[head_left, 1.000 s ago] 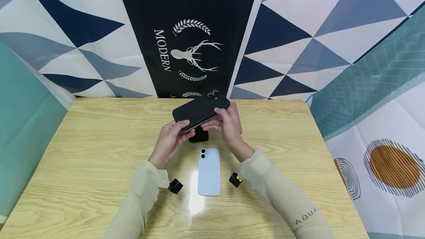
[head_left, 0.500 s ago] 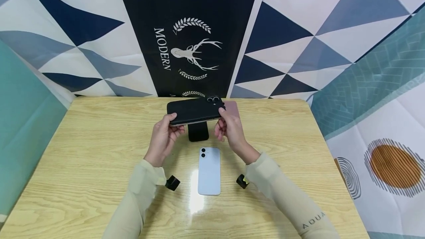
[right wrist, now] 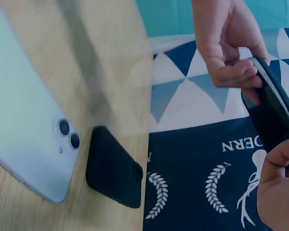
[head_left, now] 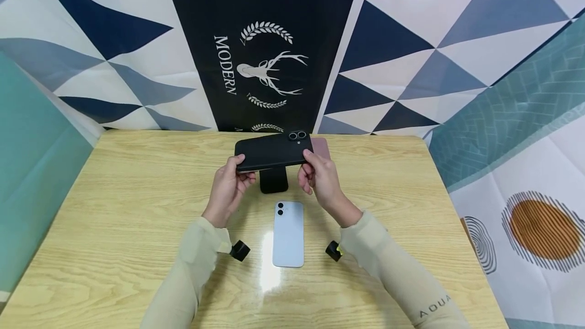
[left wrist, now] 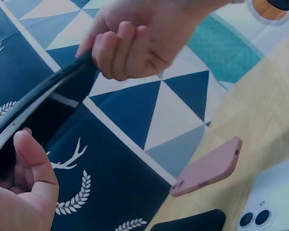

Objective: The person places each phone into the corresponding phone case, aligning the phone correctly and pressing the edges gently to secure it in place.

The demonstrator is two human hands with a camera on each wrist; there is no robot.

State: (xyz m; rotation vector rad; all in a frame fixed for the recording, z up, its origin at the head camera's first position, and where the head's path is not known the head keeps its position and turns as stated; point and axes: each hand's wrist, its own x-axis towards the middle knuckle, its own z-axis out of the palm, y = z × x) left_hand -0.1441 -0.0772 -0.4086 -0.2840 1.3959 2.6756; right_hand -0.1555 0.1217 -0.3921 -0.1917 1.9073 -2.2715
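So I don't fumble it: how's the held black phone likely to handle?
The black phone looks stiff: it spans left hand to right hand without sagging. Its dull back may give fair grip. Laid on its back, it might rock on the raised lenses.

The black phone (head_left: 274, 151) is held at both ends in mid-frame of the head view, lengthwise from left to right, its right end a little higher. Its matte back faces the camera, with twin camera rings (head_left: 301, 135) at the upper right corner. At the left of the left wrist view it appears nearly edge-on and slanted, a pale strip running along its edge beside a dark face.
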